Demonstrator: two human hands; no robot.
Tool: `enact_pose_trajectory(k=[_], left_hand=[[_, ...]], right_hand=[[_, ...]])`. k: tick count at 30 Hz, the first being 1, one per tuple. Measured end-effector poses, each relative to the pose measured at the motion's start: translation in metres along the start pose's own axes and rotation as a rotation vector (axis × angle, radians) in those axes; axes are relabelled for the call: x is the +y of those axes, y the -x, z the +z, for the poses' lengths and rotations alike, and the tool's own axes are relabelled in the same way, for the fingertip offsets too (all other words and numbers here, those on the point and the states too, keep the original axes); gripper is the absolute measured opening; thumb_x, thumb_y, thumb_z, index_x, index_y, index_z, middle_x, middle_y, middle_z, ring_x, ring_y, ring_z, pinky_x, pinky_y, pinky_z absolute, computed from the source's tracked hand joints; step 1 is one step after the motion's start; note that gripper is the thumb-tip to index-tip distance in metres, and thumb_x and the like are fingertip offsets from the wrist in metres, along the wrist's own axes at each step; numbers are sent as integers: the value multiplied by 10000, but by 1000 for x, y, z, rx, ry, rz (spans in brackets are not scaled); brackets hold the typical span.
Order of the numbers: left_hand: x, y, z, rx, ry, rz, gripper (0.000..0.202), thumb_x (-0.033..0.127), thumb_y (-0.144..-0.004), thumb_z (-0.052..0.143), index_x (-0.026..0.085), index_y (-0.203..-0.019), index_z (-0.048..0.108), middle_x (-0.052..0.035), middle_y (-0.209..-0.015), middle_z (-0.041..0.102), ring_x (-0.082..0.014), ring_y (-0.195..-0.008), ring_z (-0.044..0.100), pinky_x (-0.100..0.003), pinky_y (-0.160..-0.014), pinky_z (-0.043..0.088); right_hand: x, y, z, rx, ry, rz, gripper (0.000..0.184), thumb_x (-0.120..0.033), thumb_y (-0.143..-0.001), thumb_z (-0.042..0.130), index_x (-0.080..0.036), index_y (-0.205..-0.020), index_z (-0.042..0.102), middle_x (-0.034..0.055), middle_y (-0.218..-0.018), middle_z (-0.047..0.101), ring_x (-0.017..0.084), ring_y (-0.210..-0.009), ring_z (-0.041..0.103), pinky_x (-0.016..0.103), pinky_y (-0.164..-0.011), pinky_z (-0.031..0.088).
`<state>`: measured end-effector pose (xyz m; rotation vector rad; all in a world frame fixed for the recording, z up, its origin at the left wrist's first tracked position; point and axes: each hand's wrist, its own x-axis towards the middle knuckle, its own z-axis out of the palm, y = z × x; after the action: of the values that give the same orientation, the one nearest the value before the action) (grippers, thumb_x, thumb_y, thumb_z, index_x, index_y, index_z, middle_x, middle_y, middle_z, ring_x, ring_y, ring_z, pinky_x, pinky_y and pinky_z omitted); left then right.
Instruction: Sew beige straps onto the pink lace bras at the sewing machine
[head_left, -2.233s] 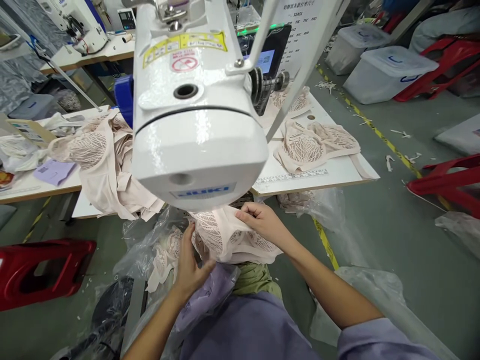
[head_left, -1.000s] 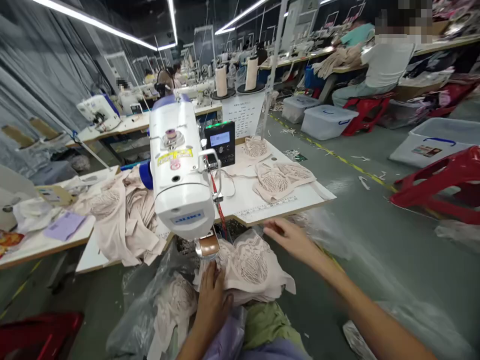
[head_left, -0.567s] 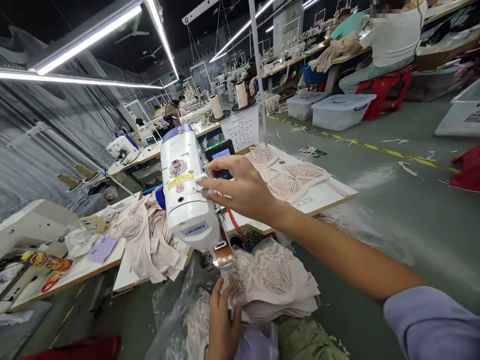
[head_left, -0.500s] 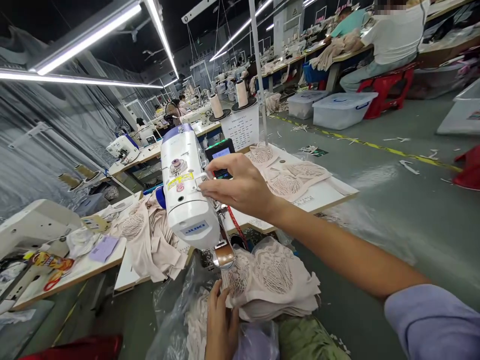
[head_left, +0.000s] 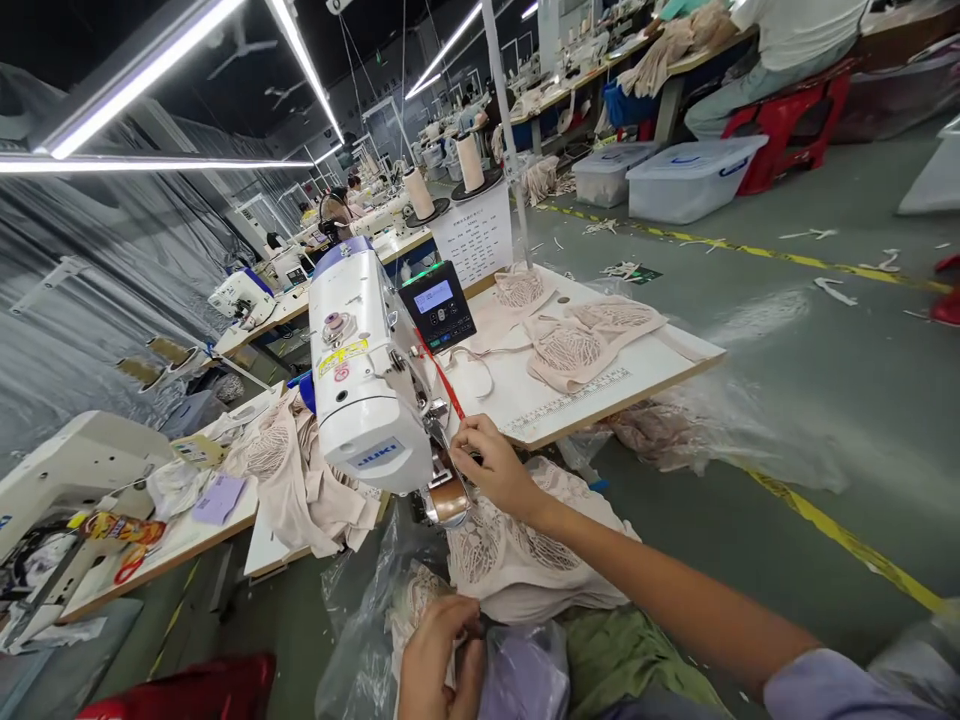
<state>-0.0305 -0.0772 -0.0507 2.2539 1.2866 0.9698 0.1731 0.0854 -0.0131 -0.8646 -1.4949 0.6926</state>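
Observation:
My right hand (head_left: 491,465) is at the front of a white sewing machine (head_left: 371,370), beside its needle end. Its thumb and fingertips are pinched together; anything between them is too small to make out. A red strip (head_left: 448,385) hangs on the machine just above these fingers. Below, my left hand (head_left: 442,655) is closed with curled fingers at the near edge of a stack of beige lace bras (head_left: 517,565). What its fingertips hold, if anything, is hidden. The stack lies on my lap, beside clear plastic film (head_left: 360,610).
On the machine table (head_left: 637,365) lie beige bras (head_left: 577,345) and a control panel (head_left: 437,305). More beige pieces (head_left: 296,470) are heaped at the left, near a purple paper (head_left: 219,500) and orange-handled scissors (head_left: 130,564). Lidded plastic bins (head_left: 686,180) and a seated person (head_left: 806,60) are farther back.
My right hand has moved down from the machine's upper side to its needle end, uncovering the control panel. My left hand has shifted slightly down and its fingers have curled in.

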Motion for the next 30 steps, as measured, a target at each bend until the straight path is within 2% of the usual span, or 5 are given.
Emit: enact_pose_trajectory(k=[2,6,12,18,30], left_hand=[[22,-21,-11,-9,-27,127,321,206,-969,486,269,-1276,552,-119,-1119,697,-214,-965,702,-352,-794,616],[58,-73,-29,10,-194,333,399,107,-919,546,233,-1297,550,-139,-1143,699,-229,-1075,682,-353,-844,614],[72,-131,-34,-70,-429,486,369,121,-930,547,197,-1291,541,-152,-1205,690,-228,-1056,696,-326,-801,623],[69,-123,-37,-171,-375,468,349,101,-929,553,180,-1269,560,-149,-1215,686,-214,-1132,666,-323,-892,601],[67,-108,-34,-284,-402,433,326,105,-924,562,162,-1244,589,-146,-1201,689,-204,-1118,666,-304,-889,589]], right_hand=[[23,0,11,23,-33,169,167,-299,-927,510,-181,-852,600,82,-1019,506,208,-945,548,326,-737,473],[55,-5,13,-36,56,274,143,-259,-879,530,-173,-801,612,66,-967,518,219,-964,533,389,-900,433],[64,8,-8,-138,-50,349,185,-313,-871,560,-170,-775,626,29,-831,581,181,-832,562,348,-827,470],[8,7,-14,-87,-431,150,394,-458,-872,672,-207,-1175,653,44,-1026,587,115,-722,537,265,-662,468],[-16,-24,11,81,-527,163,138,-313,-824,755,-191,-889,747,6,-840,606,114,-676,521,254,-612,429]])
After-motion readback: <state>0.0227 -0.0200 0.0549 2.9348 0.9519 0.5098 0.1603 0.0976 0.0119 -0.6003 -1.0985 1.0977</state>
